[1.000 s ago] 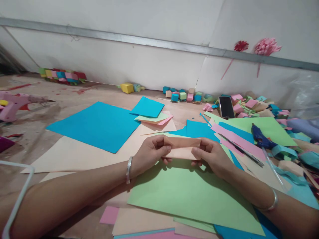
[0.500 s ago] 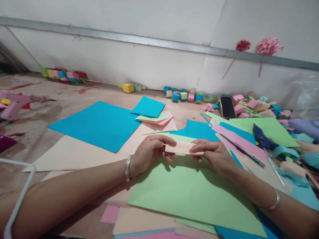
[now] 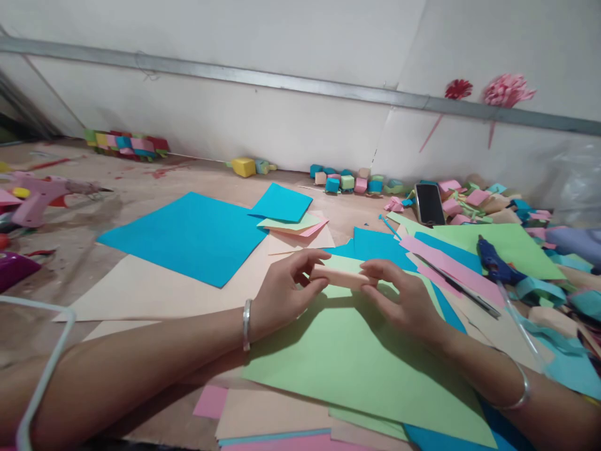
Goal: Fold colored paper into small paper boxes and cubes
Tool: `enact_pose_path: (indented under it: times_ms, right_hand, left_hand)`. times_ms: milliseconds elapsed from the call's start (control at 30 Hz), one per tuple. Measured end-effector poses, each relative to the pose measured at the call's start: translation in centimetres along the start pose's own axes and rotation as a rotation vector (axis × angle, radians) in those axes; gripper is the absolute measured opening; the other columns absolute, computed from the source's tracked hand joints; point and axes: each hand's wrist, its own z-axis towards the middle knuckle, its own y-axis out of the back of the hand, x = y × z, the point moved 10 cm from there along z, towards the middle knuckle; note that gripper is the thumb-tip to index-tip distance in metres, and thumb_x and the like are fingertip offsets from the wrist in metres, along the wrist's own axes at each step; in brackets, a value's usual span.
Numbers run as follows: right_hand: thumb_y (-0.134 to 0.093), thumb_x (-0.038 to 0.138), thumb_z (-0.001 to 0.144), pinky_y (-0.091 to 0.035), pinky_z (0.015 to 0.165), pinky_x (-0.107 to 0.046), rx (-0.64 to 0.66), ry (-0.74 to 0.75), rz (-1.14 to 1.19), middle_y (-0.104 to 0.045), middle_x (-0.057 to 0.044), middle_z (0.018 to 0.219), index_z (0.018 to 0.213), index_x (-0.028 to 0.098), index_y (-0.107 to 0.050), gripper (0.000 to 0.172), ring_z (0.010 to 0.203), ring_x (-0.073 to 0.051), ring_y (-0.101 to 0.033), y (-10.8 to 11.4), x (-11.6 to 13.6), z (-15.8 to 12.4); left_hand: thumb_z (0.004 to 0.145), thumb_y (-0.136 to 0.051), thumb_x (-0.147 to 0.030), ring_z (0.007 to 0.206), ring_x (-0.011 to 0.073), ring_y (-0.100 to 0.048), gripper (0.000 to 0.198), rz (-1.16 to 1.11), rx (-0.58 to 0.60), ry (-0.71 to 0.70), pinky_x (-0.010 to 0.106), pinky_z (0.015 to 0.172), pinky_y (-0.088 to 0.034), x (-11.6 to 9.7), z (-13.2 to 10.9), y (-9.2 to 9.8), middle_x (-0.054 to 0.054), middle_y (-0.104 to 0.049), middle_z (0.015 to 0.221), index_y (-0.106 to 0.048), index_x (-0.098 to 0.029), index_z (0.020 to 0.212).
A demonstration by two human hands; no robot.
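glue gun of pink plastic lies at the left edge, its dark nozzle pointing right; whether it is hot cannot be told. next comes a large, flat sheet of bright blue paper, then a small square of blue paper topping other coloured pieces.

the left hand pinches one end of a narrow folded strip of peach paper between thumb and curled forefinger. the strip is held just above the far part of a broad sheet of light green paper. at its other end the right hand grips it between thumb and fingertips. uneven pressure from the two sides could set a crease askew, and a loosened pinch could let the folds spring open; too hard a squeeze might buckle the middle, which neither hand supports.

right of that hand, a slim grey-and-black tool lies across strips of pink paper; a sideways swing of the forearm could knock it, or the dark blue glue gun just beyond.
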Motion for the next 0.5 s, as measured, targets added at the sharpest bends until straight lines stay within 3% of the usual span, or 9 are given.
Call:
enact_pose_path:
  times_ms: [200,300,400,500]
  right_hand:
    - [-0.058,0.019,0.083,-0.044,0.07,-0.031,0.127,0.033,-0.054,-0.068,-0.003,0.082,0.083,0.021,-0.065,0.007,0.079,-0.02,-0.06,-2.1,0.3,-0.1]
    - [-0.059,0.017,0.082,-0.043,0.066,-0.028,0.145,0.047,0.035,-0.066,-0.001,0.077,0.076,0.02,-0.063,0.008,0.072,-0.017,-0.058,-2.4,0.9,0.0]
    - [-0.058,0.014,0.082,-0.043,0.068,-0.027,0.125,0.072,0.11,-0.067,-0.001,0.078,0.075,0.02,-0.063,0.011,0.073,-0.016,-0.058,-2.4,1.3,-0.2]
    - [-0.055,0.011,0.082,-0.043,0.069,-0.028,0.1,0.074,0.113,-0.066,-0.001,0.078,0.072,0.02,-0.062,0.015,0.074,-0.016,-0.058,-2.7,1.0,-0.3]
  left_hand:
    - [0.08,-0.064,-0.016,0.076,0.0124,-0.064,0.024,-0.012,-0.008,-0.18,0.021,0.062,-0.054,-4.3,-0.6,0.1,0.005,-0.069,0.091,-0.063,-0.016,0.105]
    - [0.08,-0.066,-0.017,0.074,0.012,-0.063,0.019,0.006,0.079,-0.235,0.021,0.06,-0.052,-6.4,-0.4,-1.1,0.005,-0.07,0.092,-0.066,-0.016,0.099]
    - [0.084,-0.063,-0.021,0.075,0.0136,-0.061,0.011,0.036,0.19,-0.227,0.023,0.061,-0.051,-6.8,-0.2,-3.2,0.006,-0.068,0.088,-0.07,-0.017,0.092]
    - [0.088,-0.057,-0.023,0.08,0.0159,-0.061,0.015,0.078,0.182,-0.247,0.028,0.069,-0.051,-6.3,-0.4,-4.3,0.006,-0.068,0.088,-0.071,-0.019,0.092]
